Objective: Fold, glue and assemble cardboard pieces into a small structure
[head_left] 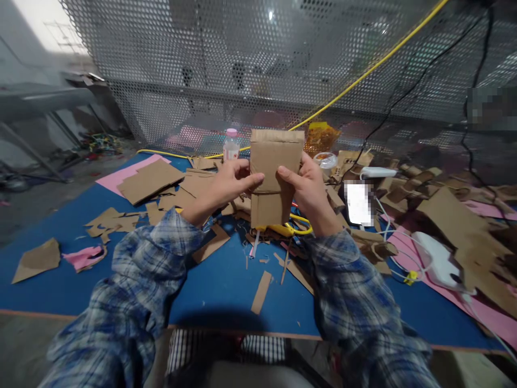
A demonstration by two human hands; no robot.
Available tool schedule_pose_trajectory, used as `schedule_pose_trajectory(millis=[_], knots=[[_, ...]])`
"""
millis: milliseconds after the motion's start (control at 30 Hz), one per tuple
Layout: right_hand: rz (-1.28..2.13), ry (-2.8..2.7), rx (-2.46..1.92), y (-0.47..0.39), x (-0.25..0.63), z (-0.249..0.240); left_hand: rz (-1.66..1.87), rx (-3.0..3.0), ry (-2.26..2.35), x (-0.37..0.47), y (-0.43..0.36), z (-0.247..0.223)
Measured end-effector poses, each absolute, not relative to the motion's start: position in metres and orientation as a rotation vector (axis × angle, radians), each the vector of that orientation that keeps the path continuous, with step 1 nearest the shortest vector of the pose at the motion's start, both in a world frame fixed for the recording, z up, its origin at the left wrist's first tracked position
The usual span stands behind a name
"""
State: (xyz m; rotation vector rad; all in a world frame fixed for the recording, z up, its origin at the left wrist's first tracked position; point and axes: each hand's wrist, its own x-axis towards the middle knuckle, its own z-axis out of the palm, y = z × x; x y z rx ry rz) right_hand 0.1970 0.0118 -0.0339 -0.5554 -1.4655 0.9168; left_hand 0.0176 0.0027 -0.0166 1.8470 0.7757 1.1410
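A tall cardboard piece (271, 161) is held upright above the blue table, with a folded top edge and a crease across its lower half. My left hand (230, 186) grips its left edge, thumb on the front face. On the opposite edge my right hand (310, 188) holds it, with the thumb pressed on the front and the other fingers mostly hidden behind. Below and behind it lie yellow-handled scissors or a similar tool (285, 230), partly covered by the cardboard. A narrow cardboard strip (262, 292) rests near the front of the table.
Cardboard scraps cover the blue table (218, 307). A pink-capped bottle (231, 146) stands behind my left hand. On the right are a bright phone-like screen (358, 203), a white power strip (436, 260) and cables. Behind rises a perforated metal panel (226, 59) with a yellow cable.
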Motion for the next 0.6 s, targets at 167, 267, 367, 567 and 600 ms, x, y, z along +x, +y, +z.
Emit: schedule_pose_trajectory(millis=[167, 267, 367, 567, 600], knots=[[0.929, -1.469, -0.619, 0.012, 0.210, -0.023, 1.104, 1.894, 0.806, 0.022, 0.004, -0.020], [0.834, -1.374, -0.659, 0.014, 0.214, -0.021, 1.052, 1.959, 0.752, 0.023, 0.007, -0.025], [0.740, -1.363, -0.665, 0.013, 0.215, -0.022, 1.011, 1.974, 0.691, 0.023, 0.010, -0.030], [0.581, -1.411, -0.696, 0.000, 0.208, -0.020, 1.019, 1.918, 0.605, 0.022, 0.011, -0.027], [0.576, -1.435, -0.723, -0.002, 0.205, -0.019, 1.114, 1.895, 0.625, 0.023, 0.010, -0.025]])
